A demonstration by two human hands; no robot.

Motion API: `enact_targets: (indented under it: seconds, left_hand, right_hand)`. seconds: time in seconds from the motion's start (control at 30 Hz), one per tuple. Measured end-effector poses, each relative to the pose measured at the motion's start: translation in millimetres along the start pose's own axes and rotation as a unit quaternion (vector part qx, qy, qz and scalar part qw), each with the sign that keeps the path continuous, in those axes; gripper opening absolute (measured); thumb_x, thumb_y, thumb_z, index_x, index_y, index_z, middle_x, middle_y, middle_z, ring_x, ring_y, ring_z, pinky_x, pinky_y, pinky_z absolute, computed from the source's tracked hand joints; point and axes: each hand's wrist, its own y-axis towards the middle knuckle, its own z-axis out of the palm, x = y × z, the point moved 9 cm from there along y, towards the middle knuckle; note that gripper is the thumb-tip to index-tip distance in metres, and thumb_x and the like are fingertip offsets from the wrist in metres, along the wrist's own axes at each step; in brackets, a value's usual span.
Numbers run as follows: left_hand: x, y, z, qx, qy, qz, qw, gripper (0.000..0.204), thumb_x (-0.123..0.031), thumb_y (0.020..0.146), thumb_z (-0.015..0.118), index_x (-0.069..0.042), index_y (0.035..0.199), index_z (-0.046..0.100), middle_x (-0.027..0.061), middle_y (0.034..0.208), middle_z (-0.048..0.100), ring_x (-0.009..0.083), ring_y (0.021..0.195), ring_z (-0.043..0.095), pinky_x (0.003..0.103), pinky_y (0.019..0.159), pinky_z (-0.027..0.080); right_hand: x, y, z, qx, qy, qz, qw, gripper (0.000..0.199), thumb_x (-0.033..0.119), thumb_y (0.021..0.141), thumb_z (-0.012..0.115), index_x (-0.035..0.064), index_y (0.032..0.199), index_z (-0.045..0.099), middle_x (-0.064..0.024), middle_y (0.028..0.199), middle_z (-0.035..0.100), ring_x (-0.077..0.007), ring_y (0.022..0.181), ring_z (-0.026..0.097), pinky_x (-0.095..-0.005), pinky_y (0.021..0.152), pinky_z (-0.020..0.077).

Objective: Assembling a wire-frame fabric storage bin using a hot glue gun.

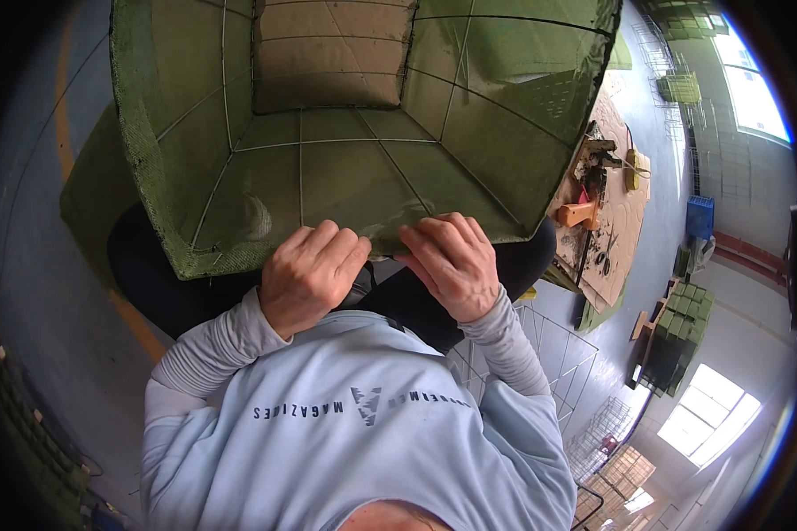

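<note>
A large open box of green fabric (274, 190) over a thin wire frame (328, 142) rests on my lap, its open side facing me. At its far inner end is a brown panel (332, 53) crossed by wires. My left hand (317, 274) grips the near rim left of centre, fingers curled over the fabric edge. Close beside it, my right hand (456, 265) pinches the same rim, with a short gap between the two hands. The fingertips are partly hidden behind the knuckles. Toward the left, the rim's fabric looks rough and folded.
To the right, a cardboard-covered work surface (624, 230) holds an orange-handled tool (577, 214), a yellow tool (632, 170) and scissors (603, 263). Bare wire frames (562, 345) stand by my right side. Farther right are a green stack (682, 327) and a blue crate (700, 217).
</note>
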Motion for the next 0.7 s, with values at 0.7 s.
enact_targets:
  seconds: [0.7]
  left_hand:
    - [-6.4,-10.1,13.5,0.017,0.001,0.021,1.0,0.008,-0.009,0.072,0.064,-0.002,0.075,0.062,0.0014,0.07,0.045,0.014,0.066,0.047,0.025,0.052,0.038]
  right_hand:
    - [-1.2,-11.8,27.7,0.02,0.039,0.025,0.999,0.042,0.013,0.059,0.076,0.0028,0.097,0.063,-0.0061,0.091,0.058,-0.0209,0.077,0.057,-0.0332,0.062,0.0431]
